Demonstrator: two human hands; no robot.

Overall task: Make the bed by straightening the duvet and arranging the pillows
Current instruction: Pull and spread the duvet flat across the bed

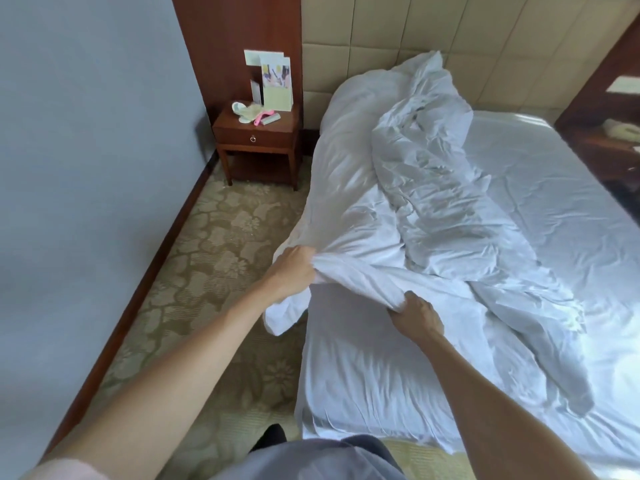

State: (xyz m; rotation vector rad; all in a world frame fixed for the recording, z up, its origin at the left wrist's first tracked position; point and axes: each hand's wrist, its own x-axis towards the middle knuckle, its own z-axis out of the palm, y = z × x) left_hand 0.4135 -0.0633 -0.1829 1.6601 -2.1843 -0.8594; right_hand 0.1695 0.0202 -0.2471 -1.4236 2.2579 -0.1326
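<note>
1. The task looked barely started. The duvet lay bunched in a long crumpled ridge along the left side of the bed, running from the padded headboard down towards the foot, with one loose flap hanging over the bed's left edge above the carpet.
2. Both hands were clamped on the duvet's near edge. The left hand gripped a gathered fistful just past the mattress edge, and the right hand pinched the same edge a little further onto the bed, the cloth stretched taut between them.
3. The right half of the mattress showed only the fitted sheet, so nothing had been spread across it yet.
4. No pillow could be told apart from the white heap; any pillow may have been buried near the headboard, but that could not be confirmed.
5. Judging from this, what remained was nearly everything: pulling the duvet flat and square over the whole bed, smoothing it, then finding and setting the pillows at the head.
6. The nightstand beside the bed carried leaflets and small items, untouched.
</note>
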